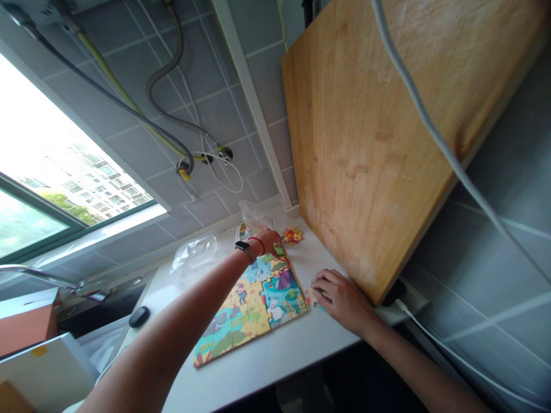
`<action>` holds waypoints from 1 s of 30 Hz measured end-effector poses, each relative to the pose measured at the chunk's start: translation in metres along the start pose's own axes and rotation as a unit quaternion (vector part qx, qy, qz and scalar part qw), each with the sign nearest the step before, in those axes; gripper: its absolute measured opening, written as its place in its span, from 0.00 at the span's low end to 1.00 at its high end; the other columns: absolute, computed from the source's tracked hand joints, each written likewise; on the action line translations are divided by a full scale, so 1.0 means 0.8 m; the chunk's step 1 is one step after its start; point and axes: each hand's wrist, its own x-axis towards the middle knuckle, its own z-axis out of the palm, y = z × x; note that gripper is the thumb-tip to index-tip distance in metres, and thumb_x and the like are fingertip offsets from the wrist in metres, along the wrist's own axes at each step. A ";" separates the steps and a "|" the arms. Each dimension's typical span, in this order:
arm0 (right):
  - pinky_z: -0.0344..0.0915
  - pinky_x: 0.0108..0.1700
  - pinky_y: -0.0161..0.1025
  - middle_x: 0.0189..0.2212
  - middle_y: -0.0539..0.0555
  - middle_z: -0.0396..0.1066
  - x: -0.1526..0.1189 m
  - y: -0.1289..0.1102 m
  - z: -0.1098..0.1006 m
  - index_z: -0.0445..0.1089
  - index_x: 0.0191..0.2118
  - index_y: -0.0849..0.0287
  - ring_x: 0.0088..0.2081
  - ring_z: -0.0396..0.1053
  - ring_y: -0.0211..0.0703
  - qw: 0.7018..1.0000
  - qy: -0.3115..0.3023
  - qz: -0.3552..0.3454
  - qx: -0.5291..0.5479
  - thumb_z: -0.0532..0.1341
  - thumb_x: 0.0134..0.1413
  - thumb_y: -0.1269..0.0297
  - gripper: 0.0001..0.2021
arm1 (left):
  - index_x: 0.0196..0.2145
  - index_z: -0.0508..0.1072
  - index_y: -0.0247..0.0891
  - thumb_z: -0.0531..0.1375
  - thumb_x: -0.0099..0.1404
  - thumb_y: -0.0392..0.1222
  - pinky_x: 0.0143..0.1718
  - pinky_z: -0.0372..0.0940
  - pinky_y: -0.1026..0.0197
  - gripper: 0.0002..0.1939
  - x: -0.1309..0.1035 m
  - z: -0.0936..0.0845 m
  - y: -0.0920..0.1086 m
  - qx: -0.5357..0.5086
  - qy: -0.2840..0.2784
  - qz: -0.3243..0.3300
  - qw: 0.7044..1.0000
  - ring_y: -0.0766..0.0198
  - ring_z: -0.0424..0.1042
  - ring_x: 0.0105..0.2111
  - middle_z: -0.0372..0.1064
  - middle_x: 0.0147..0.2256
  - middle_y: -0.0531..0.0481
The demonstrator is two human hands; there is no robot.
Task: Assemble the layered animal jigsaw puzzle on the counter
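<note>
A colourful jigsaw puzzle (252, 310) with animals and plants lies on the white counter, its pieces joined over most of the visible area. My left hand (268, 241), with a dark watch (243, 246) and a red band at the wrist, reaches across to its far right corner. Its fingers point down and close on a puzzle piece (279, 251), partly hidden. Beside the puzzle's right edge, my right hand (340, 298) rests on the counter with bent fingers. A loose puzzle piece (310, 296) shows under those fingertips. More loose pieces (293, 235) lie in a small pile beyond.
Clear plastic bags (196, 258) lie left of and behind the puzzle. A large wooden board (357, 149) leans at the right, with a grey cable (424, 109) in front. A black oval object (139, 316) sits near the sink's faucet (92, 295) at left.
</note>
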 end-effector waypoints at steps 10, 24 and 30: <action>0.73 0.53 0.46 0.42 0.56 0.77 0.001 -0.001 -0.001 0.80 0.41 0.55 0.48 0.76 0.50 1.000 0.000 0.001 0.003 0.62 0.68 0.71 0.08 | 0.54 0.81 0.46 0.82 0.47 0.45 0.52 0.73 0.58 0.35 0.018 -0.037 0.032 0.062 -0.081 -0.038 0.994 0.49 0.81 0.51 0.82 0.49 0.47; 0.74 0.52 0.47 0.42 0.56 0.77 0.000 0.003 0.002 0.80 0.42 0.55 0.47 0.76 0.50 1.000 0.007 -0.015 -0.012 0.61 0.68 0.71 0.09 | 0.59 0.78 0.45 0.80 0.52 0.39 0.58 0.72 0.52 0.37 0.006 -0.049 0.053 0.071 -0.098 -0.044 0.992 0.46 0.78 0.57 0.79 0.57 0.42; 0.74 0.51 0.46 0.42 0.56 0.77 -0.001 0.003 0.001 0.80 0.42 0.54 0.46 0.76 0.50 1.000 0.012 -0.021 -0.019 0.59 0.69 0.71 0.11 | 0.60 0.78 0.45 0.81 0.52 0.42 0.55 0.75 0.47 0.38 0.000 -0.054 0.055 0.075 -0.100 -0.064 0.990 0.42 0.79 0.55 0.79 0.55 0.38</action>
